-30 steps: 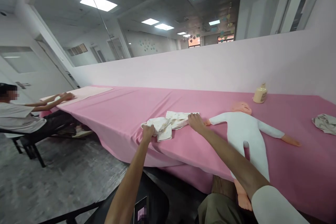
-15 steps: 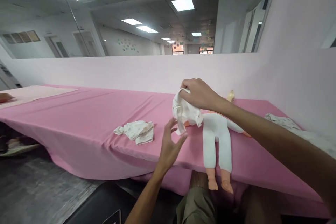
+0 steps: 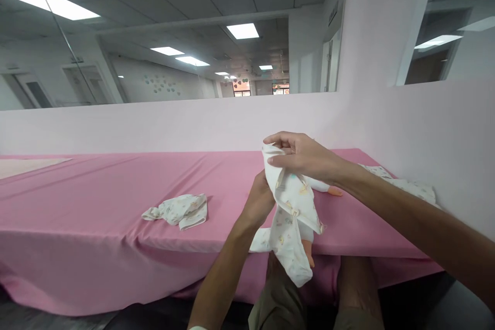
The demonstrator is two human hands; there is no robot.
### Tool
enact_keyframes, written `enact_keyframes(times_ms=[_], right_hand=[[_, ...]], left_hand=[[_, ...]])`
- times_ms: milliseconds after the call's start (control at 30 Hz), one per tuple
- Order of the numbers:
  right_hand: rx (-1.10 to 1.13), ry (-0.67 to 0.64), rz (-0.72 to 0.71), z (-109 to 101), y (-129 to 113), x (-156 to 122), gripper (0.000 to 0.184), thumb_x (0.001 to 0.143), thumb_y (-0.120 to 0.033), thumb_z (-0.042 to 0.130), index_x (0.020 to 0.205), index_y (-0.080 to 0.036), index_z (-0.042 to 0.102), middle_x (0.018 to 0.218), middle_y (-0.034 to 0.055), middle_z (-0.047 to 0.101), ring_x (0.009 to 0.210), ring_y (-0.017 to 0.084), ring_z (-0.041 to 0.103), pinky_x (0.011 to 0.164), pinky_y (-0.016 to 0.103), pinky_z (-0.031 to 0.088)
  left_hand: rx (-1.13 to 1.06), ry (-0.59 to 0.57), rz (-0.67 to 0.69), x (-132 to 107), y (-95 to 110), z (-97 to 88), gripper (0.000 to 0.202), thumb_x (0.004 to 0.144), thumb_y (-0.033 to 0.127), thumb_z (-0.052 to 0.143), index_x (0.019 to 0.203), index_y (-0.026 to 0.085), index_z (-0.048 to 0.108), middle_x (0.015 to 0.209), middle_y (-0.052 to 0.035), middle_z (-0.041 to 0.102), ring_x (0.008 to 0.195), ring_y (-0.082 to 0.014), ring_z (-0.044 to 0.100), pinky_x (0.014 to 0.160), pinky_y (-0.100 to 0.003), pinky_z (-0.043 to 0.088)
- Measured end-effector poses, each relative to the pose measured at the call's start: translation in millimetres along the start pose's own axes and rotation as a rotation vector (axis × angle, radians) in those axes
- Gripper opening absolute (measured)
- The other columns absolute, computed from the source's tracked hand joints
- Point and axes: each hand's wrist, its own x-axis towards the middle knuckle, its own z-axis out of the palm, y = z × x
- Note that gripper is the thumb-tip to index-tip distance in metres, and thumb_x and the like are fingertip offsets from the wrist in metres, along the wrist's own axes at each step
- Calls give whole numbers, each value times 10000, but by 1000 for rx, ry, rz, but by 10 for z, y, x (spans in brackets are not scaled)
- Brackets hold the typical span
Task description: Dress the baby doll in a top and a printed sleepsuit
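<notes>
A small white baby shirt (image 3: 296, 201) with a scattered print hangs before me, held up above the table's front edge. My right hand (image 3: 299, 153) pinches its upper edge between thumb and fingers. Lower and to the left, my left hand (image 3: 260, 200) is closed at the side of the shirt, its fingertips partly hidden by the fabric. Behind the shirt lies a doll (image 3: 334, 192) in white clothing; one hand and part of a leg show, while most of its body is covered from view.
A crumpled printed baby garment (image 3: 181, 211) lies on the pink tablecloth (image 3: 116, 191) to the left. More printed cloths (image 3: 412, 189) rest at the right by the wall. A pale mat (image 3: 31, 166) lies at the far left. A low wall with a window (image 3: 162, 80) stands behind.
My left hand has gone from open to closed on the shirt. The shirt has unfolded and hangs lower, now in front of the doll. The view has turned to the right.
</notes>
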Motion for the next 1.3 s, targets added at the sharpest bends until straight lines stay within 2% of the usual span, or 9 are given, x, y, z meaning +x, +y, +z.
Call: enact_keyframes(times_ms=[133, 233, 367, 533, 733, 833, 933, 1100, 1300], right_hand=[[-155, -23, -110, 47, 10, -289, 647, 770, -327, 691, 1361, -230, 447, 1253, 91, 557, 1109, 228, 557, 843, 350, 497], [-370, 87, -177, 176, 86, -416, 530, 790, -233, 622, 1303, -223, 488, 1222, 95, 574, 1110, 247, 539, 861, 378, 470], [-548, 227, -232, 234, 169, -412, 354, 801, -68, 435, 1082, -193, 608, 1044, 70, 650, 989, 213, 572, 830, 345, 435], [-381, 355, -136, -34, 116, -363, 296, 824, -117, 420, 1013, -192, 634, 788, 1, 642, 637, 126, 543, 576, 238, 380], [-220, 376, -90, -309, 109, -373, 296, 800, -154, 453, 1023, -191, 644, 783, -4, 626, 619, 116, 528, 502, 212, 362], [-199, 332, -70, -349, 131, -384, 286, 798, -166, 470, 1020, -194, 648, 830, 6, 646, 660, 126, 553, 527, 220, 390], [-206, 259, -54, -341, 116, -401, 226, 805, -187, 488, 959, -190, 653, 814, 6, 642, 667, 129, 559, 543, 229, 399], [-386, 194, -97, -334, 48, -432, 162, 808, -156, 452, 779, -187, 608, 731, -9, 605, 619, 112, 510, 526, 225, 349], [-589, 425, -77, -610, 91, -503, 196, 781, -94, 439, 684, -190, 579, 598, -20, 529, 509, 94, 424, 465, 226, 264]], left_hand=[[-44, -6, 50, 44, -1, 6, 293, 785, 353, 658, 1011, 167, 660, 955, -76, 696, 937, -242, 636, 747, -317, 520], [-23, 65, 145, 82, -56, 48, 297, 758, 352, 674, 996, 177, 645, 1006, -75, 684, 990, -252, 618, 783, -328, 523], [68, 111, 100, 132, -125, 144, 233, 778, 301, 643, 983, 191, 629, 1031, -66, 678, 999, -236, 616, 861, -350, 511], [175, 128, 84, 101, -238, 176, 418, 799, 308, 672, 1173, 204, 518, 1099, -84, 633, 968, -190, 619, 839, -316, 498], [203, -44, -1, -8, -307, 176, 384, 820, 254, 640, 1177, 222, 501, 1123, -66, 633, 974, -175, 621, 898, -333, 470], [97, -110, -52, -43, -236, 190, 298, 836, 270, 616, 1110, 197, 524, 1005, -63, 653, 891, -176, 630, 842, -339, 487], [-27, -217, -107, -83, -164, 208, 375, 807, 339, 679, 1104, 187, 506, 923, -57, 644, 835, -171, 623, 775, -318, 493], [62, -103, -105, -88, -122, 181, 310, 845, 440, 624, 1015, 185, 577, 893, -43, 650, 772, -164, 604, 686, -282, 482], [251, 58, -9, 22, 8, -115, 240, 858, 394, 590, 924, 175, 662, 842, -32, 674, 768, -164, 600, 673, -252, 461]])
